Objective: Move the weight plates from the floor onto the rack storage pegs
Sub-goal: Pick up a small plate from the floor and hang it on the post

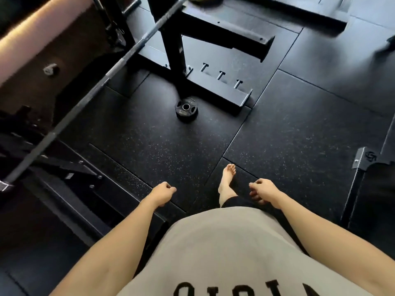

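Both loosely curled, empty hands, left hand (163, 193) and right hand (264, 190), hung low in frame, so the small black round rubber weight plate (186, 109) at centre risked slipping onto the bare foot (227, 180)

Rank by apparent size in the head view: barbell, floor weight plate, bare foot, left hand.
1. barbell, by far the longest
2. bare foot
3. weight plate and left hand: look alike, and the hand is nearer the camera, so unranked

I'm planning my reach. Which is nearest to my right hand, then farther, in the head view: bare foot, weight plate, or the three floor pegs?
From the right hand:
1. Bare foot, just to its left.
2. Weight plate, ahead on the floor.
3. Three pegs, beyond, on the rack base.
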`<action>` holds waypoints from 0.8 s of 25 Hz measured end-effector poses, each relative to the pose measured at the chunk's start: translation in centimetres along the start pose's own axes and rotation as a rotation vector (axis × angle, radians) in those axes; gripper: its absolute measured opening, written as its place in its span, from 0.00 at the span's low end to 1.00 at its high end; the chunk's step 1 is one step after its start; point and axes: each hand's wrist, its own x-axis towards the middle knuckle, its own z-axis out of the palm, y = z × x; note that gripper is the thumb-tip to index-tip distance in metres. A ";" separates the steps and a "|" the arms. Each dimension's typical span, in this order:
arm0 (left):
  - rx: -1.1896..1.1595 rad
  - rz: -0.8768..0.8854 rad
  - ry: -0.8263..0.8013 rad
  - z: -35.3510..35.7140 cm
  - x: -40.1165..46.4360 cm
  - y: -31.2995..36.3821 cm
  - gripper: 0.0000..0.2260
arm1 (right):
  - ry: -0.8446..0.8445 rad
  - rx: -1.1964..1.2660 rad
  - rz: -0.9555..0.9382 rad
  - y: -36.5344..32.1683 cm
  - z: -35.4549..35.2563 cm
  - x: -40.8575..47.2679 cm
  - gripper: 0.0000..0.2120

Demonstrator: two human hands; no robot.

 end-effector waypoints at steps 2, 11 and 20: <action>-0.033 -0.018 0.005 -1.6 2.0 2.6 0.13 | -0.033 -0.001 -0.024 -3.8 -1.5 3.5 0.08; -0.090 -0.174 0.230 -10.6 9.2 13.4 0.08 | -0.172 -0.176 -0.076 -22.4 -8.0 14.5 0.06; -0.145 -0.156 0.124 -23.8 25.6 18.5 0.08 | -0.109 -0.116 0.031 -37.1 -5.3 23.2 0.07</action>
